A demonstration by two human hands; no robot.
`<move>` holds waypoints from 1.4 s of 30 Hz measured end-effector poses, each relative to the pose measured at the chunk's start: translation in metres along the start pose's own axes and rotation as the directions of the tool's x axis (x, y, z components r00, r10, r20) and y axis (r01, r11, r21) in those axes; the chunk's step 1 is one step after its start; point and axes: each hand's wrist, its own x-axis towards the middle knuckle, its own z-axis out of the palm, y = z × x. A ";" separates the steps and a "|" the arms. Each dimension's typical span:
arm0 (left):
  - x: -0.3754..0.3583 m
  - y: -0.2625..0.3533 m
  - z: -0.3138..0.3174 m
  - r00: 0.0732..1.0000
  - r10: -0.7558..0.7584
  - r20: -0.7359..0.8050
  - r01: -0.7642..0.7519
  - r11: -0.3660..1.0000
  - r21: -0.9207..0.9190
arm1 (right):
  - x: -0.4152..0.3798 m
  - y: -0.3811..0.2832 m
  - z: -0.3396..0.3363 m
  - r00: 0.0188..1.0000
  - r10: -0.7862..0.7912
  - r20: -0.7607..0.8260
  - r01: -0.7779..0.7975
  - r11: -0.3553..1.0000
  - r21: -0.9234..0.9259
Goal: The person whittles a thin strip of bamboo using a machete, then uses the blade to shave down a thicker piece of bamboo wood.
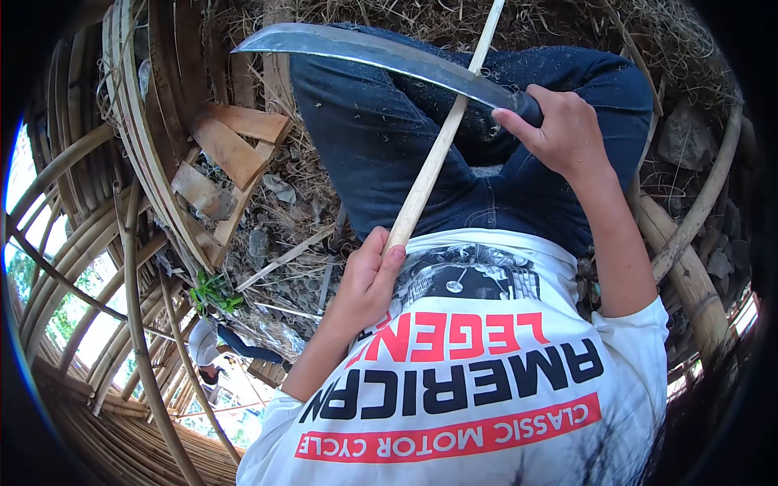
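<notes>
My right hand (pixel 559 130) is closed around the dark handle of a machete (pixel 365 55). Its long curved blade reaches left above my lap and crosses a pale bamboo stick (pixel 433 166); the two look to be touching or nearly so. Gripped near its lower end by my left hand (pixel 369 279), close to my shirt, the stick slants up and away to the top of the view. Fine shavings lie on my dark jeans (pixel 348 146). The stick's near end is hidden in my left fist.
Wooden offcuts (pixel 231 150) and long bamboo strips (pixel 154 146) lie to the left. Dry shavings (pixel 405 12) cover the ground ahead. On the right are a thick bamboo pole (pixel 681 267) and a rock (pixel 687 136). Another person (pixel 204 344) is in the lower-left background, beyond a bamboo frame.
</notes>
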 end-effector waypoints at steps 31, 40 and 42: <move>-0.011 -0.009 0.003 0.999 0.017 -0.036 -0.015 0.999 0.043 | -0.006 0.007 0.015 0.998 -0.032 -0.045 0.029 0.997 -0.071; -0.017 -0.015 0.003 0.999 0.034 -0.031 -0.033 0.998 0.048 | -0.008 0.006 0.017 0.998 -0.030 -0.054 0.025 0.996 -0.089; -0.018 -0.015 0.003 0.998 0.043 -0.036 -0.041 0.998 0.038 | -0.008 0.005 0.016 0.999 -0.026 -0.045 0.022 0.996 -0.085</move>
